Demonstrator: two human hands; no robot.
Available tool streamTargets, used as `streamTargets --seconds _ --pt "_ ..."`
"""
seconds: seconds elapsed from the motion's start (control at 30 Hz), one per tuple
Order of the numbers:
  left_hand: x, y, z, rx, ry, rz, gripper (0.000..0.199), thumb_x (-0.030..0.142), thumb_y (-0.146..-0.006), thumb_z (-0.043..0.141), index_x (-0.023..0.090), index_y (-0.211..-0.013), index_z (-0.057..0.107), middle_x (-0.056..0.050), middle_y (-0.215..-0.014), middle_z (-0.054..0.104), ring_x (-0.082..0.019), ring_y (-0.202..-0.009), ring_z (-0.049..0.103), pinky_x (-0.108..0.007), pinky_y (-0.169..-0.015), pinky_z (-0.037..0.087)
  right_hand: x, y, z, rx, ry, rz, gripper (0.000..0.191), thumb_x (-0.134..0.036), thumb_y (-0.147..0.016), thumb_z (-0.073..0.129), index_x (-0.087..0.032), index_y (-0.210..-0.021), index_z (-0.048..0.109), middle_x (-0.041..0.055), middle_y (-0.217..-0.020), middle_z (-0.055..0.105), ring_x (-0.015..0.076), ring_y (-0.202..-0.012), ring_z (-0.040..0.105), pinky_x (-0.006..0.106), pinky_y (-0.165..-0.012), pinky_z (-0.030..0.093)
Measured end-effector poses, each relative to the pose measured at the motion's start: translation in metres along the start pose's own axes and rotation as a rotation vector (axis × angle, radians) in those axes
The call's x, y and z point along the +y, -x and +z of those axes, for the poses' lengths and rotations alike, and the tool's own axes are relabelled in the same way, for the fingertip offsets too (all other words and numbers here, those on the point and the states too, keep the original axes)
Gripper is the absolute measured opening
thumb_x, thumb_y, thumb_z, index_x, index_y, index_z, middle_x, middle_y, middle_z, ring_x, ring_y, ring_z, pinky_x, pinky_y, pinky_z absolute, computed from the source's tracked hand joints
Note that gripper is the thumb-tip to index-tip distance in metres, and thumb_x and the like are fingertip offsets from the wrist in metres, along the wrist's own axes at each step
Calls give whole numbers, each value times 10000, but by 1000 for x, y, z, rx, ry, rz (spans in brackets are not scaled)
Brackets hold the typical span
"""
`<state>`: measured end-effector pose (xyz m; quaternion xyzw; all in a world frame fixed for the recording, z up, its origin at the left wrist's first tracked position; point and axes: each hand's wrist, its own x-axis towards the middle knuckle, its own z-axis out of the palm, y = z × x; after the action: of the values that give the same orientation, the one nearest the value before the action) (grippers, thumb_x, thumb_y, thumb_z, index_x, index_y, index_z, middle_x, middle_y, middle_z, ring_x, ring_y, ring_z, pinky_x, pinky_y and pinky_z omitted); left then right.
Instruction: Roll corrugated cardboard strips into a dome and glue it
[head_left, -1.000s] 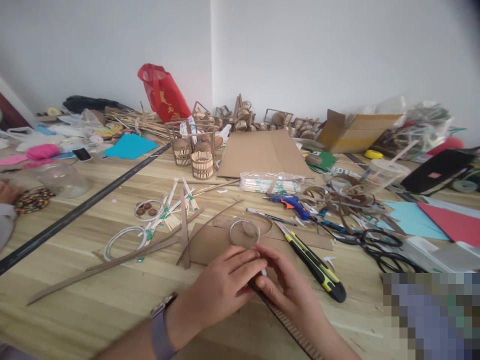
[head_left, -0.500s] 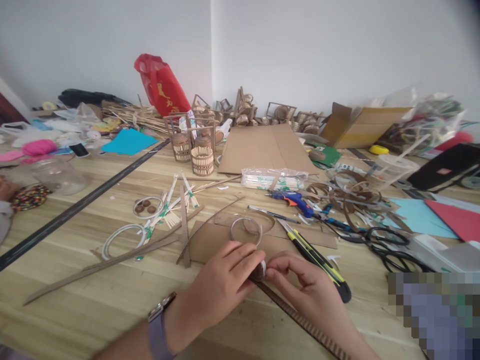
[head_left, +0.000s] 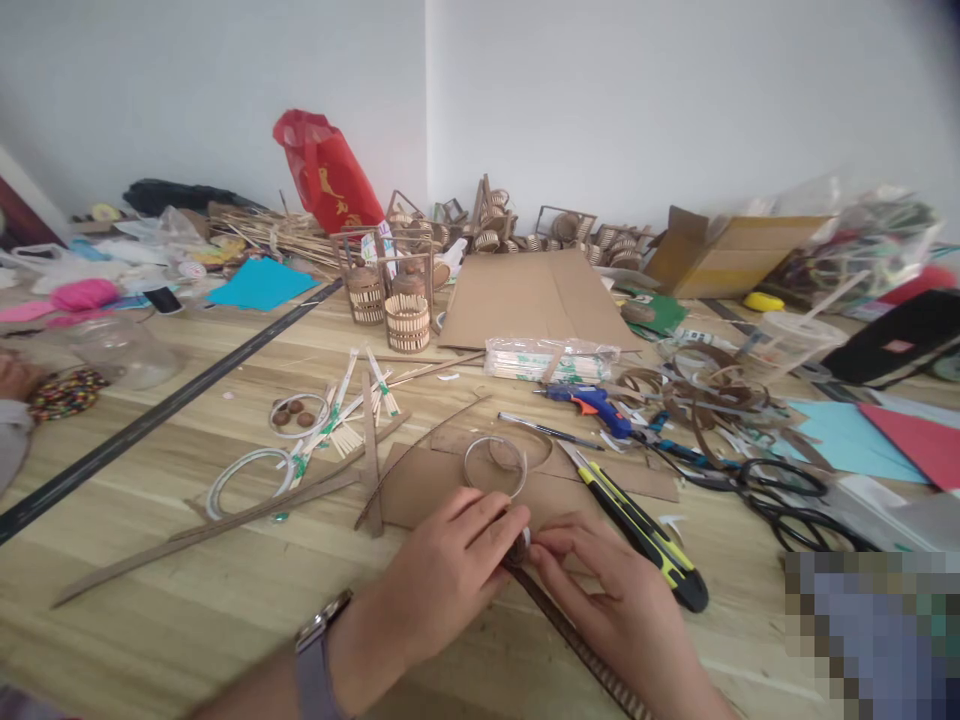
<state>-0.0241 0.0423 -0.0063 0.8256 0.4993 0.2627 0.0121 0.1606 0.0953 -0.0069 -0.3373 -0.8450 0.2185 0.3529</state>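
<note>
My left hand (head_left: 450,560) is closed around a small coil at the end of a corrugated cardboard strip (head_left: 566,628). The strip's tail runs down toward the bottom edge, passing under my right hand (head_left: 619,595). My right thumb and forefinger pinch the side of the coil, where a bit of white (head_left: 526,537) shows. Most of the coil is hidden by my fingers. Just beyond my hands, a thin pale ring (head_left: 466,470) stands over a flat cardboard piece (head_left: 409,485). A yellow-black utility knife (head_left: 637,535) lies to the right.
Scissors (head_left: 780,480), a blue glue gun (head_left: 592,403) and a pen (head_left: 555,430) lie right of centre. Little stick baskets (head_left: 407,322) stand farther back. White rings (head_left: 217,495) and brown strips (head_left: 247,520) are on the left. Another person's hand (head_left: 16,375) shows at the left edge.
The strip's tail has swung slightly left and turned, showing less of its ribbed face. Both hands keep their hold on the coil. The view has shifted a little.
</note>
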Motion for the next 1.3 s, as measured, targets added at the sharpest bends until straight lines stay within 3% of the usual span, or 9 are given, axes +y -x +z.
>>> streamTargets --seconds 0.3,0.67,1.0,1.3 --pt "-1 -1 1 -16 8 -5 533 53 -786 686 133 -1271 481 -111 -1191 632 -276 -1059 575 -416 -927 546 -1 -5 -5 -26 97 -120 185 -201 -900 524 -216 -788 671 33 -753 716 167 -672 671 256 -594 542" --pt "3 -1 -2 -38 -18 -5 535 55 -768 711 91 -1262 508 -138 -1193 642 -298 -1057 594 -426 -915 558 -2 -2 3 66 194 -243 164 -142 -896 514 -188 -782 622 29 -708 664 160 -630 607 267 -603 484" --pt "2 -1 2 -22 16 -41 503 83 -815 673 142 -1280 490 -117 -1205 639 -269 -1092 590 -412 -941 547 -3 -1 6 99 229 -270 178 -129 -916 489 -193 -786 592 19 -694 641 156 -627 592 271 -623 448" --pt "3 -1 3 -5 57 -45 566 49 -762 715 142 -1274 493 -112 -1193 640 -259 -1084 584 -398 -939 546 -1 -1 6 120 241 -255 164 -135 -912 481 -201 -796 578 20 -728 669 159 -646 609 274 -629 457"
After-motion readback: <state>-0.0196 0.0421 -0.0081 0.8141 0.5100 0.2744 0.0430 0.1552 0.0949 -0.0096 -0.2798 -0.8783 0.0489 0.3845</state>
